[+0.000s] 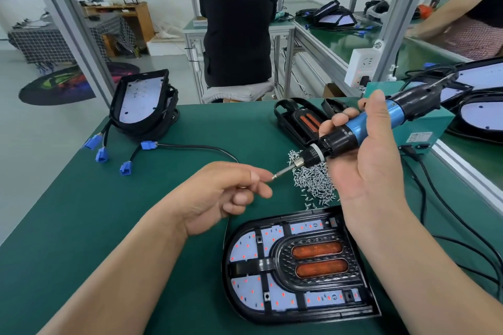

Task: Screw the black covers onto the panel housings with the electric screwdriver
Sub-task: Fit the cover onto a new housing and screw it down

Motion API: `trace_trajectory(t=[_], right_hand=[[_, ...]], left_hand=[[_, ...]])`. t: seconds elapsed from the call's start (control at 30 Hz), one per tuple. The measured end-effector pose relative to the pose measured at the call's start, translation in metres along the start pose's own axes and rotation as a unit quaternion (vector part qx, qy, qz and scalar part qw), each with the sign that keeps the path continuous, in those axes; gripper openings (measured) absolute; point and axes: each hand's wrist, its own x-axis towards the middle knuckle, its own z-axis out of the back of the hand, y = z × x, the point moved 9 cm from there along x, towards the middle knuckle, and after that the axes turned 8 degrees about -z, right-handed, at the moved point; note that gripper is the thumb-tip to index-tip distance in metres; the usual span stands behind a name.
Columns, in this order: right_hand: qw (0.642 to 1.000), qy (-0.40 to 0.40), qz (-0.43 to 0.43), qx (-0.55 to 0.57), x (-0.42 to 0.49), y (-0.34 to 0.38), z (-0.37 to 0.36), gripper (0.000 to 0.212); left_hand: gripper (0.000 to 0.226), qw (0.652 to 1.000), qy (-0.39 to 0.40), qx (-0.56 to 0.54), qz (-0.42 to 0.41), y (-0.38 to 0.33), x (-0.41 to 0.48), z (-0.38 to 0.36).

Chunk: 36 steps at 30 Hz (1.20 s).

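Note:
A panel housing (pixel 296 266) lies flat on the green mat at the front, a black cover with two orange inserts seated in it over a white LED board. My right hand (pixel 373 160) holds the blue and black electric screwdriver (pixel 362 128) above the mat, bit pointing left and down. A small screw (pixel 274 177) sits on the bit tip. My left hand (pixel 228 193) is just left of the tip, thumb and forefinger nearly touching the screw, not gripping it. A heap of loose screws (pixel 313 174) lies behind the housing.
A stack of housings with blue-plug cables (pixel 144 106) stands at back left. More black covers (pixel 299 122) lie at back centre. A green power box (pixel 424 128) and its cables (pixel 449 215) sit at the right. A person in black (pixel 236 41) stands beyond the bench.

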Motion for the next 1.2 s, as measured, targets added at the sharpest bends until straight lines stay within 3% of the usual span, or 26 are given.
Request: trace_trajectory(t=[0.13,0.3,0.5,0.8,1.2], right_hand=[[0.999,0.032,-0.011,-0.013,-0.009,-0.001,-0.008,0.023],[0.99,0.128,-0.037,-0.047,-0.03,-0.014,-0.031,0.012],[0.982,0.161,-0.057,-0.084,-0.043,-0.028,-0.038,0.01],[0.993,0.112,-0.039,-0.026,-0.03,-0.01,-0.026,0.009],[0.994,0.097,-0.031,-0.026,-0.026,-0.009,-0.021,0.006]], left_hand=[[0.027,0.982,0.044,0.179,0.025,-0.009,-0.014,0.017],[0.039,0.92,0.133,0.362,0.065,-0.004,-0.028,0.015],[0.026,0.927,0.155,0.335,0.066,-0.002,-0.03,0.008],[0.031,0.944,0.161,0.282,-0.06,-0.025,-0.026,0.0],[0.011,0.956,0.096,0.259,-0.102,-0.02,-0.015,-0.01]])
